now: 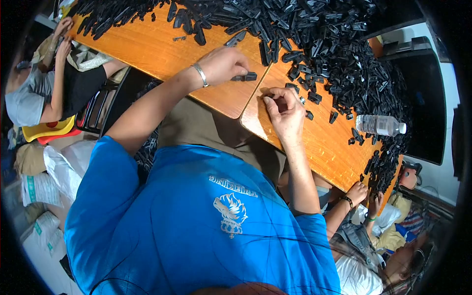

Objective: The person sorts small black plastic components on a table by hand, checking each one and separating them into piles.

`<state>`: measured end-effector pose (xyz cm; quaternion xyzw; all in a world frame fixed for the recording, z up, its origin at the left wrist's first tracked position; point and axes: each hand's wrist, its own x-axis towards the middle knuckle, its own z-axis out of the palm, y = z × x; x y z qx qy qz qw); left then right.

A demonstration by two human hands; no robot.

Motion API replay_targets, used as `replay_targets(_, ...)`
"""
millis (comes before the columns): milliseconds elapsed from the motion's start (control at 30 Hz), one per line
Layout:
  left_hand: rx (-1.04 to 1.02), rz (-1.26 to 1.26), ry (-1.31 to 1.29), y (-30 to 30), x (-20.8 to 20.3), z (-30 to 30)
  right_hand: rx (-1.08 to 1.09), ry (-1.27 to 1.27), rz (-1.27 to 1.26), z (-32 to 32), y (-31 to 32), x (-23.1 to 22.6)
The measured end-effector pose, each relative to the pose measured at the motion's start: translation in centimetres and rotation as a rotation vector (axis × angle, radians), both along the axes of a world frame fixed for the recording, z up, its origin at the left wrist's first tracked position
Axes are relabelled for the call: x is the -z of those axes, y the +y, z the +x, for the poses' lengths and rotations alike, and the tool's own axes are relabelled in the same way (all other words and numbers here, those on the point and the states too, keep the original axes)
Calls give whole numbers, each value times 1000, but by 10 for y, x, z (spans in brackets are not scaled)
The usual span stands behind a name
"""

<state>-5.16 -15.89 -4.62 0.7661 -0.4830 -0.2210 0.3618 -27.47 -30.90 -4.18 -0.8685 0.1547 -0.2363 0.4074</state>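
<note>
The left hand (221,64) is reaching over the bench (324,152), its fingertips closing on one end of a small black piece (251,76); that piece is sitting low over the wood, just left of the seam between two bench panels, and whether it is touching the surface I cannot tell; a silver bracelet (201,75) is circling the left wrist. The right hand (287,115) is hovering or resting on the other side of the seam, its fingers curling in toward the thumb; whether it is grasping anything small I cannot tell. A loose black part (309,115) is lying just to the right of the right hand, and others are lying beyond its fingers; a longer dark part (235,39) is lying just beyond the left hand's knuckles. A large heap of black parts (324,29) is covering the far side of the bench and spreading down its right side; a clear bottle (378,125) with a white cap is lying on its side by the heap's edge. The person is wearing a blue shirt (196,211); one co-worker (27,98) is sitting at the far left, and another co-worker's hand (358,192) is working near the bench's right end.
</note>
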Motion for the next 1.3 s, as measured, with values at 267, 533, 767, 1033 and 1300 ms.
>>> replay_targets(267,-151,-304,-284,32,6,-23,17,363,-464,2,-6,-18)
replay_targets(533,-266,-240,-389,50,18,-44,-118,82,-297,47,4,-14)
replay_targets(767,-249,-274,-358,48,22,-46,-311,81,-268,67,-11,-2)
replay_targets(1033,-260,-197,-285,72,11,-36,-496,24,-359,84,1,2)
replay_targets(1300,-255,132,-179,196,-56,17,-121,217,-544,10,-56,-26)
